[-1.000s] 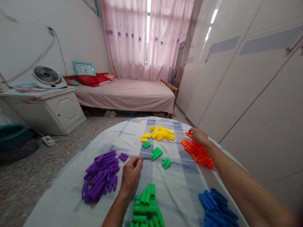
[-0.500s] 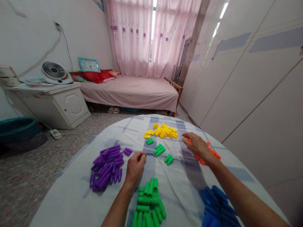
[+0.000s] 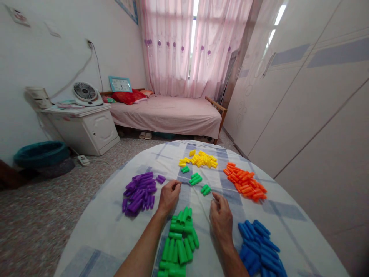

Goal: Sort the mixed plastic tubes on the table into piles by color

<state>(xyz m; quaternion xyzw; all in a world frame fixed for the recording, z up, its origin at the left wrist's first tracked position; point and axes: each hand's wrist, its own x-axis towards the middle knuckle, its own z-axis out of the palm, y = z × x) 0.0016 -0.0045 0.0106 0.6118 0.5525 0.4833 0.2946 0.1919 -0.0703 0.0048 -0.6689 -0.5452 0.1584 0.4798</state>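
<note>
green pegs: short, rounded, piled | left hand fisted | right hand loosely open

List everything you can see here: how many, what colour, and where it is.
purple pile: one, purple, left of cloth
green pile: one, green, near edge, middle
loose green pieces: three small clusters, green, mid-cloth
yellow pile: one, yellow, far side
orange pile: one, orange, far right
blue pile: one, blue, near right
cloth: one, white with blue-grey checks, under all the piles
bed: one, pink, back of room
curtains: a pair, pink, back wall
cabinet: one, white, left wall
fan: one, white, on the cabinet
basin: one, teal, floor at left
wardrobe: one, white, right wall
left hand: fingers curled, resting mid-cloth
right hand: fingers out, on the cloth by the nearest green cluster
</note>
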